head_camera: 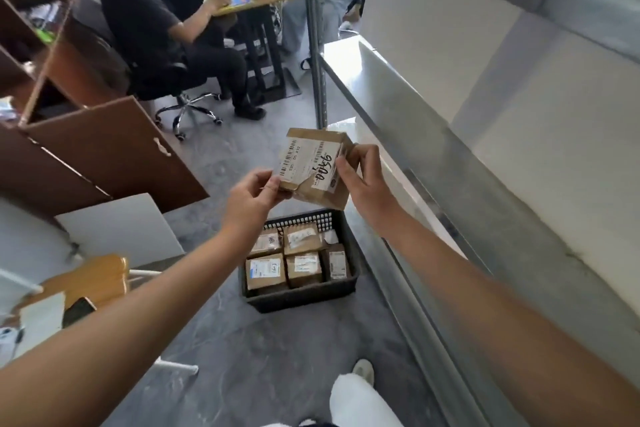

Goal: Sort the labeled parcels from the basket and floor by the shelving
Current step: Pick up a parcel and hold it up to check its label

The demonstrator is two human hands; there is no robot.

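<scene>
I hold a small brown cardboard parcel up in front of me, its white barcode label with a handwritten number facing me. My left hand pinches its lower left corner. My right hand grips its right edge. Below it on the grey floor stands a black plastic basket holding several labeled brown parcels. The metal shelving runs along my right side.
Brown wooden cabinets stand at the left. A white board leans near them, and a chair with a phone sits at the lower left. Seated persons work at a desk behind. My white-trousered leg and shoe are at the bottom.
</scene>
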